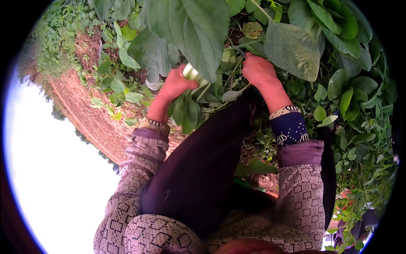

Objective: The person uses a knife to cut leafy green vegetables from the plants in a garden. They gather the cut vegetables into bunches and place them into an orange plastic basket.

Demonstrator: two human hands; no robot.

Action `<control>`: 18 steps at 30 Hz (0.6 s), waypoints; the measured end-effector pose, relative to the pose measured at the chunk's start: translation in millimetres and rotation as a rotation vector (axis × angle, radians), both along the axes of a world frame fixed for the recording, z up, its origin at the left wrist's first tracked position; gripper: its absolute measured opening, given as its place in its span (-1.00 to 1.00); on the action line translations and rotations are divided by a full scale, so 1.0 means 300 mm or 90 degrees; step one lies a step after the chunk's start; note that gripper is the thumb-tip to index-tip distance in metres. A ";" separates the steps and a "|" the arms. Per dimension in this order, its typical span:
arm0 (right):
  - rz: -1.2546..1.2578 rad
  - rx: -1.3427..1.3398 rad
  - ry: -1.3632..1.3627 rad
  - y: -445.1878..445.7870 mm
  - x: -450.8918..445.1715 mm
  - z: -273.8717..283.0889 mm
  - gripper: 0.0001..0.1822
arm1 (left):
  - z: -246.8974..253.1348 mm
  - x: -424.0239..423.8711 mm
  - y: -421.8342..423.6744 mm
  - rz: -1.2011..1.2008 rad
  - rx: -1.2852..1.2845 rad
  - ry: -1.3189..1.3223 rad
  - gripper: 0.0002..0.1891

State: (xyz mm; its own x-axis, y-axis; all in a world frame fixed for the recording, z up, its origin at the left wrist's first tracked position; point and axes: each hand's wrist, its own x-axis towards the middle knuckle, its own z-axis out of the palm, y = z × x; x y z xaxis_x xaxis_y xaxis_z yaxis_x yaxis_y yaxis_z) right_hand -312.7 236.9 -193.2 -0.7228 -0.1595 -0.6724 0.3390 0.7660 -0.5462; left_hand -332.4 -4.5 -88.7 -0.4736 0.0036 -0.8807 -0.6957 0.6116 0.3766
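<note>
My left hand (178, 83) is wrapped around the pale, thick stems (191, 73) of a bunch of leafy greens. A broad green leaf (193, 35) rises from the bunch and hides part of it, while smaller leaves (185, 112) hang below my thumb. To the right, my right hand (259, 70) makes a fist low among the plants. From it a narrow grey piece (239, 50) points left, apparently the blade of a small cutting tool; its handle is hidden in my fingers. A rounded pale-green stem base (228, 58) lies between my hands.
Dense leafy greens (341, 92) grow on the right, and a large leaf (293, 47) overhangs my right wrist. My dark-trousered bent knee (203, 152) is between my forearms. Dry straw-covered ground (85, 101) stretches left. A person in dark clothing (364, 223) is at lower right.
</note>
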 end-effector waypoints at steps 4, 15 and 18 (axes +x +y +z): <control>0.031 -0.029 -0.024 -0.006 -0.029 0.004 -0.67 | 0.026 0.013 0.033 0.071 0.004 -0.020 -0.45; 0.195 0.048 -0.155 -0.115 -0.073 -0.165 -0.66 | 0.011 0.019 0.029 -0.007 -0.031 0.033 -0.47; 0.209 0.034 -0.124 -0.119 -0.058 -0.158 -0.67 | 0.010 0.030 0.002 -0.033 -0.050 0.049 -0.46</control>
State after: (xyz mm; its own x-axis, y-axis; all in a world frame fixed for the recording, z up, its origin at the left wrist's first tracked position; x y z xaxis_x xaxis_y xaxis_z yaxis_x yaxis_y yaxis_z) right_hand -330.2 201.1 -240.5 -0.4973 -0.3213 -0.8059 0.1650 0.8769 -0.4514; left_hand -323.4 -4.0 -85.6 -0.5407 -0.0378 -0.8404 -0.6331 0.6761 0.3769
